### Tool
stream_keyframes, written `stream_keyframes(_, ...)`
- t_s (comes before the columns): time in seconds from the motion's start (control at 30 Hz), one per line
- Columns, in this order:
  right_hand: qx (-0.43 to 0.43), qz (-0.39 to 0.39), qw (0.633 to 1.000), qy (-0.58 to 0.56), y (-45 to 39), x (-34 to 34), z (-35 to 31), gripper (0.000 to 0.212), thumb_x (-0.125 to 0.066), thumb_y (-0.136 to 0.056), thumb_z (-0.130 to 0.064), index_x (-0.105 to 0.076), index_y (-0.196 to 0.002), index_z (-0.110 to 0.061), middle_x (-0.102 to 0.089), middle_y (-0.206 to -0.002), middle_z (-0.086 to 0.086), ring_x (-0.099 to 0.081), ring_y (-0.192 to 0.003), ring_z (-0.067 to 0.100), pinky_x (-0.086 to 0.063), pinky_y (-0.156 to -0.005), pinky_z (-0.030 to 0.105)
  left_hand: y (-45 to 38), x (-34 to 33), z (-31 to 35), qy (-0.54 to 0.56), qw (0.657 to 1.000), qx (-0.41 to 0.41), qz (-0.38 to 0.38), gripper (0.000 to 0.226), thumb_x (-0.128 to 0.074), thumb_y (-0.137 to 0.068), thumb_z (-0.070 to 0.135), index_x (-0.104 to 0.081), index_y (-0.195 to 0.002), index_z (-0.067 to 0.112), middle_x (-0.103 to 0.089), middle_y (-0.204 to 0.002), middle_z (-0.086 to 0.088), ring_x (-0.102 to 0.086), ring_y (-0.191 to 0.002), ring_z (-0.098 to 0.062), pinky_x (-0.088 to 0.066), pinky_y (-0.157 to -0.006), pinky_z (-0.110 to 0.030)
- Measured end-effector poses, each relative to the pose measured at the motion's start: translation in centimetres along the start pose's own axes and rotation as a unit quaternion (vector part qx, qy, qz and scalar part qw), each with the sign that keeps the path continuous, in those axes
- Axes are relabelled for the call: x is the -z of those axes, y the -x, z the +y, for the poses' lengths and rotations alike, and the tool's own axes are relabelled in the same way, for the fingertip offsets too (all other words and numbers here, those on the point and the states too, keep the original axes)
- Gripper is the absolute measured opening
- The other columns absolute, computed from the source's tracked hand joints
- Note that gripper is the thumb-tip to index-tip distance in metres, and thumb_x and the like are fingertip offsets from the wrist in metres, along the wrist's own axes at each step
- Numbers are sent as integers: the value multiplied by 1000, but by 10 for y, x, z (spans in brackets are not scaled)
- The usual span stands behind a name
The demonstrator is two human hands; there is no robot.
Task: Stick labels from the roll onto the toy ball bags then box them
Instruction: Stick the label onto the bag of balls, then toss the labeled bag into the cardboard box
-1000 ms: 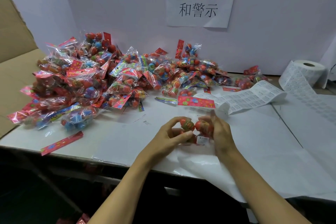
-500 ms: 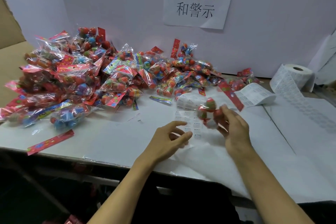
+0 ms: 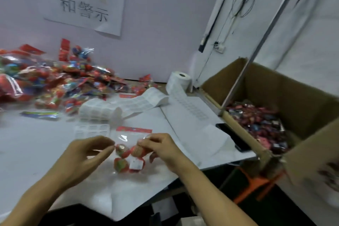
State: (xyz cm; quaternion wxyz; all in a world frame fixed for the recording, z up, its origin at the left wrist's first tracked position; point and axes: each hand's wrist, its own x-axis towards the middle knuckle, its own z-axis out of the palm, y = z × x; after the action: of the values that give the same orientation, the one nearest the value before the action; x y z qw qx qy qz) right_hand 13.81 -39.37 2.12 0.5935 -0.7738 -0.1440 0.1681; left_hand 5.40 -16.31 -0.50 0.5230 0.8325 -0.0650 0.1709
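- Bag, one, clear plastic with red header card, four red toy balls inside, white label on the lower right ball; held above the table's near edge between my two hands, at 6 o'clock of the frame
- My right hand: fingers curled, pinching the bag's right side by the upper right ball
- My left hand: fingers loosely bent, thumb and forefinger tips close at the bag's left edge; whether they touch the plastic I cannot tell
- Table, white-covered; carries all stock listed below
- Label roll, white, upright at 12 o'clock of my hands, against the wall; its strip runs off toward 10 o'clock and curls over; a short piece of labels lies just beyond my left hand
- Heap of unlabelled bags, red and blue, at 10 o'clock, far side of the table
- Cardboard box, open, at 3 o'clock beside the table's edge; part-filled with bags
- Phone, black, flat on the table's right edge beside the box
- Paper sign with printed characters, on the wall at 11 o'clock
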Motion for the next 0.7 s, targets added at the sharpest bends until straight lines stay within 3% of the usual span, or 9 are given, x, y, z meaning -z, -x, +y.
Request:
stream_keyframes(0.07, -5, -22, 1000, 16, 14, 22, 2, 8, -76, -86, -26, -78, -81, -20, -74, -78, -1, -69, -72, 11, -50, -51, 22, -2, -4, 6, -3, 997, -9, -76, 12, -75, -90, 19, -79, -93, 30, -78, -95, 21, -73, -90, 3, -52, -84, -9)
stream_keyframes(0.17, -21, -13, 999, 21, 34, 73, 2, 7, -76, -79, -26, -79, -77, -19, -73, -78, 3, -66, -68, 13, -49, -53, 24, -4, -6, 8, -38, 993, -14, -107, 12, -73, -92, 26, -79, -95, 36, -75, -98, 30, -70, -94, 7, -50, -85, -6)
stream_keyframes(0.2, -18, 27, 999, 10, 40, 94, 1, 10, -78, -75, -26, -79, -77, -16, -73, -78, 5, -66, -69, 17, -51, -57, 25, -4, -5, 8, -43, 993, -14, -106, 13, -73, -92, 26, -79, -94, 37, -74, -97, 30, -70, -94, 8, -49, -84, -5)
stream_keyframes(0.27, 19, 198, 976, -93, 52, 142, 4, 26, -83, -69, -31, -81, -86, -12, -76, -89, 10, -69, -81, 24, -56, -71, 30, -4, -2, 5, -36, 994, -17, -100, 12, -74, -90, 27, -79, -91, 37, -75, -96, 28, -71, -93, 6, -50, -84, -7)
stream_keyframes(0.33, 30, 361, 897, -252, 62, 184, 8, 48, -78, -79, -49, -75, -115, -16, -73, -113, 9, -69, -97, 23, -55, -84, 35, -3, 3, 3, -13, 996, -13, -89, 10, -72, -85, 33, -80, -90, 38, -77, -96, 23, -73, -92, 3, -53, -87, -12)
stream_keyframes(0.4, -30, 426, 856, -291, 65, 204, 15, 64, -64, -90, -59, -57, -138, -19, -64, -129, 9, -66, -108, 25, -54, -88, 38, -3, 7, 1, 5, 998, -8, -70, 17, -70, -82, 35, -78, -95, 41, -79, -95, 17, -75, -91, -1, -55, -87, -16)
stream_keyframes(0.5, -86, 418, 883, -194, 53, 192, 27, 55, -64, -91, -57, -64, -123, -13, -74, -112, 7, -73, -96, 24, -55, -75, 36, -4, 14, -6, 3, 999, -7, -48, 20, -70, -81, 35, -77, -99, 40, -79, -94, 13, -76, -89, -4, -56, -84, -15)
stream_keyframes(0.57, -55, 374, 921, -89, 40, 166, 27, 40, -66, -92, -52, -71, -106, -16, -78, -96, 2, -76, -84, 19, -54, -66, 32, -4, 21, -12, 2, 999, 8, -32, 19, -70, -81, 35, -77, -98, 39, -80, -93, 12, -76, -88, -4, -56, -83, -14)
stream_keyframes(0.7, 40, 228, 972, 50, 9, 99, 6, 21, -67, -95, -40, -73, -100, -21, -77, -95, -1, -74, -80, 15, -52, -59, 23, -1, 43, -24, 0, 999, 35, 2, 17, -70, -82, 36, -77, -97, 39, -80, -92, 12, -76, -89, -4, -56, -84, -17)
